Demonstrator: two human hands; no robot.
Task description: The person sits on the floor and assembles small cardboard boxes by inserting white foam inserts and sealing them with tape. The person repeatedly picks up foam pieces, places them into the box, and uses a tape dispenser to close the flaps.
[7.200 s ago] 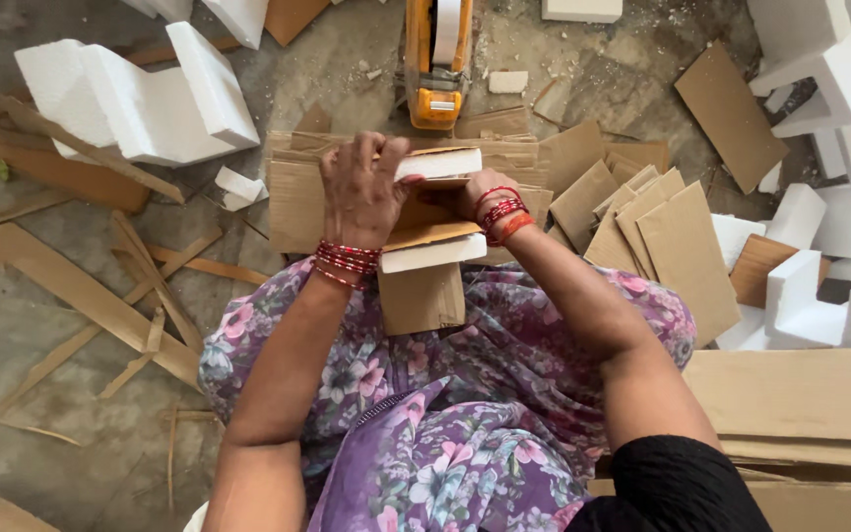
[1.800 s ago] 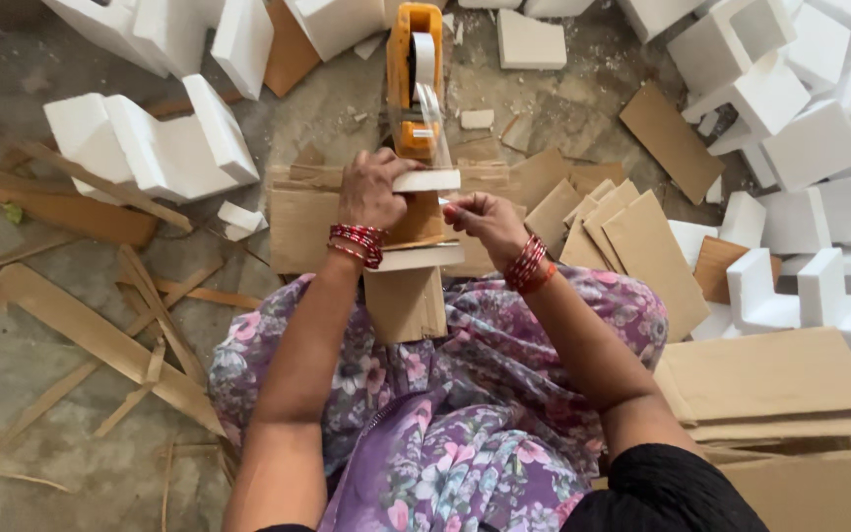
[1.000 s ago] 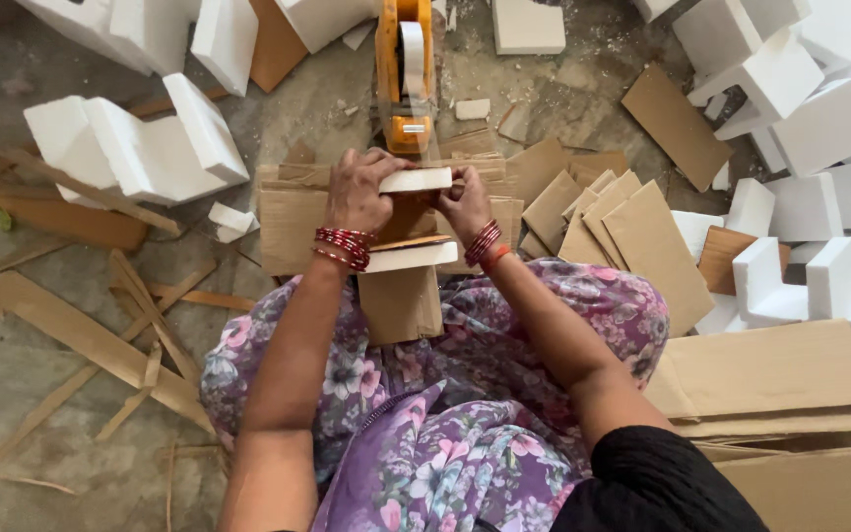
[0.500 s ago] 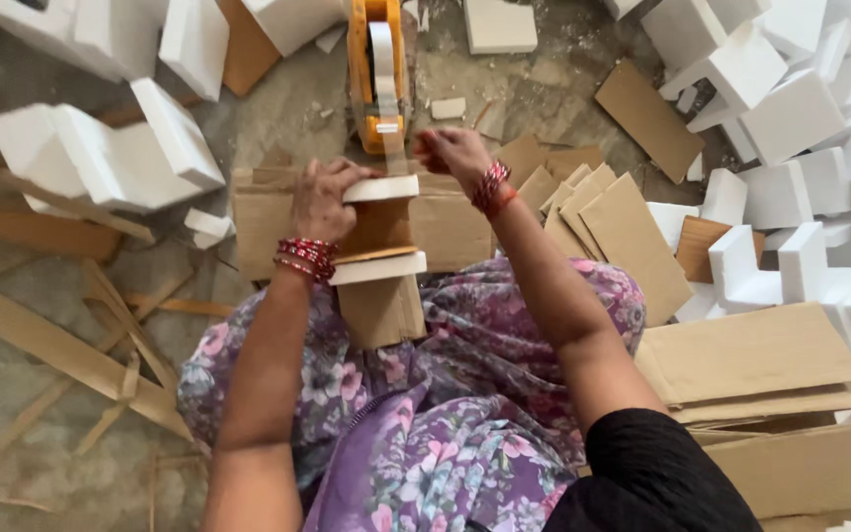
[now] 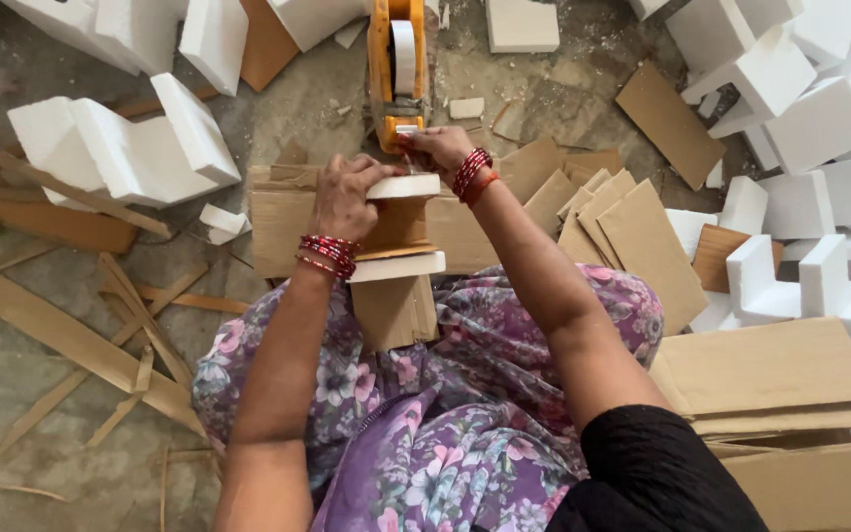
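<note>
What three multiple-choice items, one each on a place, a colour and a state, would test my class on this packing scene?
1. Where is the tape dispenser?
A. on the lap
B. on the floor beyond the hands
C. on the cardboard stack

2. What colour is it?
A. orange
B. blue
C. green

3. What is the left hand doing?
A. hanging free
B. holding scissors
C. gripping the foam and cardboard bundle

Answers: 1 B, it lies ahead of the right hand; 2 A, orange body; 3 C, fingers wrap the bundle's top.
</note>
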